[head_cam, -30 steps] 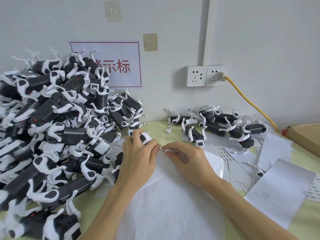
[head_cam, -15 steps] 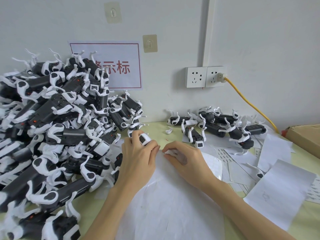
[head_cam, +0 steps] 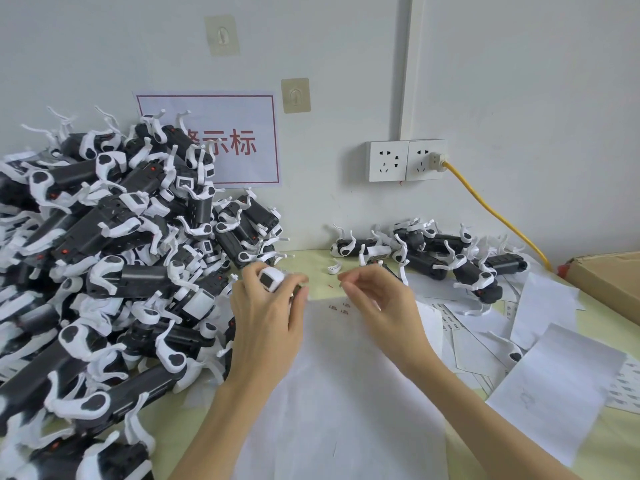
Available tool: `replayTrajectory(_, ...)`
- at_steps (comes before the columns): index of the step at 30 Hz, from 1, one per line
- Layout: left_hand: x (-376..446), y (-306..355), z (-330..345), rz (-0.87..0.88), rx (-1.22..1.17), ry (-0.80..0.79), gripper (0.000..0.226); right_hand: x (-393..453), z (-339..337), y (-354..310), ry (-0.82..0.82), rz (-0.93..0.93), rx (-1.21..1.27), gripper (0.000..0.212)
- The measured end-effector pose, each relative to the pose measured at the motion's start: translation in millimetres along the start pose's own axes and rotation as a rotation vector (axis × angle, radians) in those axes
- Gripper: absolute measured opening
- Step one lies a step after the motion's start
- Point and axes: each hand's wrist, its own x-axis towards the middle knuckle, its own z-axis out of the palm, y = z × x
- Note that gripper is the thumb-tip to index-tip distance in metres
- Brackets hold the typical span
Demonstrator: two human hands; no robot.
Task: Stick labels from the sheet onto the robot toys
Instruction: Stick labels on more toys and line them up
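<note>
My left hand (head_cam: 268, 317) grips a black and white robot toy (head_cam: 270, 278) at the middle of the table, its white head with a dark screen poking up between my fingers. My right hand (head_cam: 377, 303) hovers just right of it, raised off the label sheet (head_cam: 341, 393), thumb and forefinger pinched together near the toy. Whether a label sits between the fingertips is too small to tell. A few small red labels (head_cam: 339, 308) remain on the sheet's top edge.
A tall heap of robot toys (head_cam: 104, 265) fills the left side. A smaller group of toys (head_cam: 436, 258) lies by the wall at right. Loose backing sheets (head_cam: 554, 386), a cardboard box (head_cam: 609, 282) and a yellow cable (head_cam: 495, 213) are at right.
My right hand has lifted off the label sheet and moved up toward the toy, uncovering the red labels. The left hand has turned the toy slightly.
</note>
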Motion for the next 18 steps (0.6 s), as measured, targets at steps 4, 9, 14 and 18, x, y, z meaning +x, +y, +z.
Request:
replayTrajectory(4,7.3,6.2,-11.5,-0.183,-0.293,0.104,0.046,1.2,-3.5,-7.2,0.069,0.213,0.280,0.008)
replayTrajectory(9,13.7,15.0,-21.6,-0.531,-0.840,0.047,0.051,-0.4,-1.9,-17.0,-0.104,0.484,0.787,0.017)
replayTrajectory(14,11.0,25.2,-14.0,-0.728,-1.283,-0.008,0.076,-0.6,-2.6,-25.1,-0.184,0.398,0.702,0.036)
replayTrajectory(18,5.1,29.7,-6.2,-0.762,-1.217,-0.250,0.065,3.8,-10.9,-28.0,-0.118,0.337,0.668,0.034)
